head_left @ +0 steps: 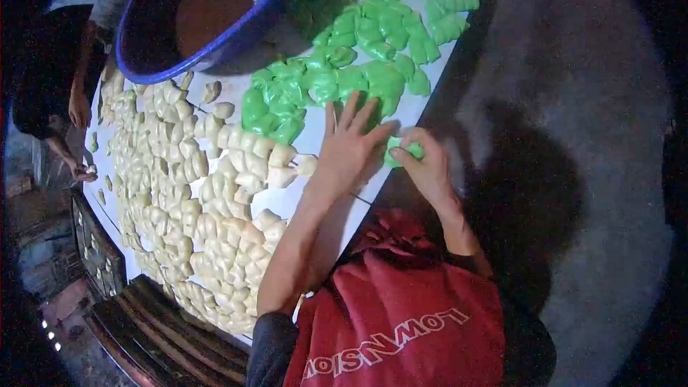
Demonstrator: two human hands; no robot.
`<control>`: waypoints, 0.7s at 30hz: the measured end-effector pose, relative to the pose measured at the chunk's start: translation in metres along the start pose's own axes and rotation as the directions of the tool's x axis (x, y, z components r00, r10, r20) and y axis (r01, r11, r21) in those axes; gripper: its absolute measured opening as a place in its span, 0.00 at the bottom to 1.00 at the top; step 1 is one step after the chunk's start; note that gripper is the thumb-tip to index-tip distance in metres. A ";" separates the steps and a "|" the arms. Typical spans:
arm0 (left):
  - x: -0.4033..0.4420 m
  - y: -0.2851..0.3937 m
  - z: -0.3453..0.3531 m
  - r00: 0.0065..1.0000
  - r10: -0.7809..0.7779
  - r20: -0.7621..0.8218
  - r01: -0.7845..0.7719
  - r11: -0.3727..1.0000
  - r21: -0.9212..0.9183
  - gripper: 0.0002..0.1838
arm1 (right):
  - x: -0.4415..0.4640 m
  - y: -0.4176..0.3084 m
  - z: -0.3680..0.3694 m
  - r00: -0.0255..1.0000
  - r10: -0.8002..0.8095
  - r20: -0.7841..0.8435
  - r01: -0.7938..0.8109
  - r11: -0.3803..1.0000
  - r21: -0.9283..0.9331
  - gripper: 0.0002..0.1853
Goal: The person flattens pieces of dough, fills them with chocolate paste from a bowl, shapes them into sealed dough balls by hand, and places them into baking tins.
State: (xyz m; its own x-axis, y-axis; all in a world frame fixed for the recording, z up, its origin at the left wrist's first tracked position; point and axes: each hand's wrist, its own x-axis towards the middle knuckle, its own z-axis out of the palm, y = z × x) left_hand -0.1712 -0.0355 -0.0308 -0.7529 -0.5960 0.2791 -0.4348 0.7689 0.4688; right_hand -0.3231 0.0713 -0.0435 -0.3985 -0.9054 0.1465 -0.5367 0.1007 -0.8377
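Observation:
My left hand (347,140) lies spread on the white table (279,199), its fingertips touching the lower edge of the green dough pieces (322,84). Beside it, at the table's right edge, my right hand (426,165) pinches a small green dough piece (396,150) between thumb and fingers. Many cream-coloured dough pieces (236,233) cover the table to the left of my left forearm. Green and cream pieces meet just above and left of my left hand.
A large blue basin (161,75) holding brown contents and a metal utensil stands at the top. Another person's hand (82,170) is at the far left table edge. Dark wooden boards (154,330) lie at the lower left. Grey floor (609,172) shows on the right.

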 end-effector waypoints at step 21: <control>0.004 0.018 -0.002 0.993 0.040 0.110 -0.019 0.983 -0.181 0.23 | 0.013 -0.005 -0.037 0.893 0.266 0.362 -0.399 0.841 0.366 0.18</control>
State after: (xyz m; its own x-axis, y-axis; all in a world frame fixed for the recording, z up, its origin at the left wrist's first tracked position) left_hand -0.1812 -0.0241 -0.0199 -0.8195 -0.5358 0.2034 -0.3235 0.7254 0.6076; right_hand -0.3524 0.0744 -0.0179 -0.2292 -0.9315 -0.2824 -0.0200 0.2946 -0.9554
